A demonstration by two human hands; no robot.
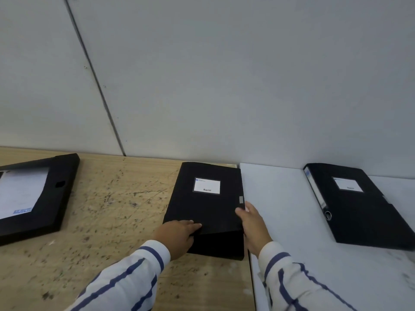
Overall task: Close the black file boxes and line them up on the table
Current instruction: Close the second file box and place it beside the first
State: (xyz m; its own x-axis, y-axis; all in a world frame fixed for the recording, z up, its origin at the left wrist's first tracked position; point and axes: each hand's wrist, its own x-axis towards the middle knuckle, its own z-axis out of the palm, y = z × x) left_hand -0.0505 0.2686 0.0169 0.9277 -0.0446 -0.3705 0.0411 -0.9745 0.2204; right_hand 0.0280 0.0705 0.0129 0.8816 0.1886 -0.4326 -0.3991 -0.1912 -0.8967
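Three black file boxes lie flat on the table. The middle box [206,207] is closed, with a white label on its lid. My left hand [177,236] grips its near left corner, fingers on the lid. My right hand [253,225] holds its right side edge, thumb on top. A second closed box [359,207] with a white label lies at the right on the white surface. The left box [33,198] lies open, with a white sheet showing inside it.
The wooden tabletop [112,209] is scuffed and meets a white tabletop [280,209] just right of the middle box. A grey panelled wall [202,86] runs along the back edge. Striped sleeves cover both forearms.
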